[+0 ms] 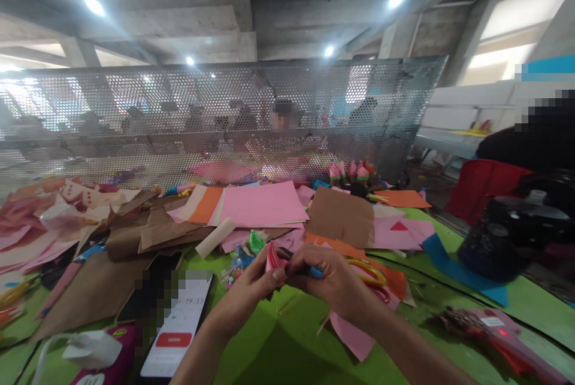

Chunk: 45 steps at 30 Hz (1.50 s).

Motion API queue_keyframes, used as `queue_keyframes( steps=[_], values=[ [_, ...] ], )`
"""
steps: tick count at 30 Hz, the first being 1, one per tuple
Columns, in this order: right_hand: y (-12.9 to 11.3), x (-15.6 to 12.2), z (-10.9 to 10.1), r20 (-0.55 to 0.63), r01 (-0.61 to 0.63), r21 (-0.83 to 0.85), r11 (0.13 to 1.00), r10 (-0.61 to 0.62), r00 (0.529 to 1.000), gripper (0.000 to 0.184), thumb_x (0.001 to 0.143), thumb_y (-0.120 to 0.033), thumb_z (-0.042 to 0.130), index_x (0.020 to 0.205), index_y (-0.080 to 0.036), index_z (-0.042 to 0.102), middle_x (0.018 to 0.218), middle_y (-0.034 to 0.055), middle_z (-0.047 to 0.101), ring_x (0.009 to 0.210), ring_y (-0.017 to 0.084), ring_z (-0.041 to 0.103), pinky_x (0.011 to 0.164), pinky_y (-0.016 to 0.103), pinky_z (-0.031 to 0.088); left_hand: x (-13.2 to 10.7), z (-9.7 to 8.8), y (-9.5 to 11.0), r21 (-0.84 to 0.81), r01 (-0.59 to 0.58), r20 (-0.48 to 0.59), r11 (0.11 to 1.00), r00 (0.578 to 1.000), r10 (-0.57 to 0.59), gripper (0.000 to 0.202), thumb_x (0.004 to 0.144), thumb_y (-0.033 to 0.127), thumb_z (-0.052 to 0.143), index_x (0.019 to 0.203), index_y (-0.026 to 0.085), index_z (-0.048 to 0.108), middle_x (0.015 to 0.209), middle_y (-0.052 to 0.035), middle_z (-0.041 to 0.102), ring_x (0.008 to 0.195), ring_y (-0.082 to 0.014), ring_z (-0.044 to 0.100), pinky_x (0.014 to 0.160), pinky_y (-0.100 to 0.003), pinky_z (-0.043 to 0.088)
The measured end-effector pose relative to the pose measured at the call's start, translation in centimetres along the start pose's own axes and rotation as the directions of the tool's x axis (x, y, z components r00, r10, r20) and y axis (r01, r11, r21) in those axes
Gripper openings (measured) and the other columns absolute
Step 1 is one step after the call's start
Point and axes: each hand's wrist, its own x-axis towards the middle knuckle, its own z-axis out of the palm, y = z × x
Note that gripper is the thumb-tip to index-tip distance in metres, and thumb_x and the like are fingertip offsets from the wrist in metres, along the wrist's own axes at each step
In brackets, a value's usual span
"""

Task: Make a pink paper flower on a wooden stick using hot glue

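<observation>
Near the middle of the view, my left hand (254, 286) is closed around a small curved piece of layered pink paper (273, 258), its thumb pressed on the front. My right hand (330, 274) meets it from the right with the fingers pinched together at the paper's edge. Something dark shows between the two hands. A bit of blue (315, 271) peeks out under the right fingers; what it is I cannot tell. Just behind the left hand lie clear bags of small beads (240, 262) and a green crinkled piece (257, 242).
Pink sheets (263, 202), brown cardboard (340, 217) and yellow-handled scissors (371, 271) lie on the green table (251, 352). A lit phone (177, 319) and a white charger plug (92, 349) sit front left, a glue gun (498, 331) at right. Behind stands a perforated metal screen (179, 133).
</observation>
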Motion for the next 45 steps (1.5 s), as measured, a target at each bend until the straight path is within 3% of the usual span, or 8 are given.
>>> queue_keyframes(
  steps=[9,14,19,25,33,41,45],
  values=[
    [-0.1,-0.2,-0.1,0.012,0.061,-0.087,0.994,-0.061,0.998,0.004,0.083,-0.016,0.071,0.08,-0.019,0.072,0.08,0.0019,0.071,0.076,0.017,0.065,0.07,0.026,0.049,0.3,-0.2,-0.5,-0.035,0.003,-0.021,0.999,1.0,-0.004,0.043,0.084,0.044,0.061,0.118,0.018,0.057,0.085,0.0002,0.05,0.072,-0.0138,0.038,0.063,-0.025,0.032],
    [0.1,-0.4,0.1,-0.027,-0.011,-0.102,0.995,0.009,1.0,0.008,0.079,-0.012,0.073,0.081,-0.018,0.069,0.076,-0.0005,0.067,0.069,0.014,0.061,0.064,0.023,0.046,0.1,-0.1,-0.1,-0.006,-0.03,-0.014,1.0,0.999,0.03,0.033,0.085,0.04,0.062,0.109,0.018,0.059,0.085,0.0003,0.051,0.074,-0.0134,0.04,0.063,-0.024,0.032],
    [0.1,-0.3,0.0,-0.021,0.01,0.013,1.0,-0.01,1.0,0.019,0.083,-0.017,0.071,0.102,-0.021,0.067,0.087,0.0004,0.07,0.076,0.015,0.063,0.069,0.024,0.049,0.2,0.0,0.1,0.028,-0.051,-0.045,0.998,0.998,0.053,0.032,0.085,0.039,0.063,0.111,0.021,0.059,0.092,-0.0007,0.056,0.082,-0.0163,0.046,0.069,-0.024,0.036],
    [-0.1,-0.4,-0.3,-0.022,0.091,-0.125,0.988,-0.095,0.995,0.012,0.082,-0.012,0.071,0.089,-0.022,0.074,0.089,0.0017,0.072,0.083,0.018,0.066,0.079,0.029,0.051,0.1,0.5,0.9,0.083,-0.115,0.029,0.99,0.993,0.113,0.026,0.087,0.032,0.06,0.108,0.019,0.056,0.104,-0.004,0.055,0.102,-0.0232,0.048,0.089,-0.031,0.039],
    [-0.7,-0.4,-0.2,0.034,0.17,-0.217,0.961,-0.166,0.985,0.014,0.085,-0.011,0.068,0.089,-0.024,0.074,0.086,0.0015,0.073,0.085,0.019,0.066,0.079,0.029,0.051,-0.1,0.5,0.9,0.165,-0.159,0.086,0.973,0.985,0.146,0.026,0.086,0.031,0.059,0.11,0.022,0.055,0.102,-0.0021,0.056,0.099,-0.0224,0.047,0.091,-0.032,0.037],
    [-1.5,-0.7,-0.4,0.064,0.212,-0.28,0.936,-0.202,0.977,0.028,0.079,-0.003,0.063,0.1,-0.02,0.069,0.097,0.0059,0.072,0.09,0.02,0.064,0.08,0.032,0.049,0.0,0.6,0.7,0.076,-0.103,0.046,0.992,0.994,0.099,0.025,0.086,0.039,0.06,0.101,0.021,0.054,0.098,-0.0024,0.054,0.097,-0.0222,0.047,0.088,-0.032,0.038],
    [-1.4,-0.5,-0.5,0.099,0.215,-0.25,0.944,-0.196,0.976,0.01,0.085,-0.012,0.066,0.087,-0.02,0.07,0.087,0.0035,0.072,0.084,0.019,0.064,0.077,0.03,0.048,0.2,0.4,0.2,0.055,-0.105,0.06,0.993,0.993,0.102,0.025,0.085,0.037,0.062,0.104,0.021,0.055,0.099,-0.0013,0.053,0.1,-0.0211,0.046,0.09,-0.03,0.036]
  ],
)
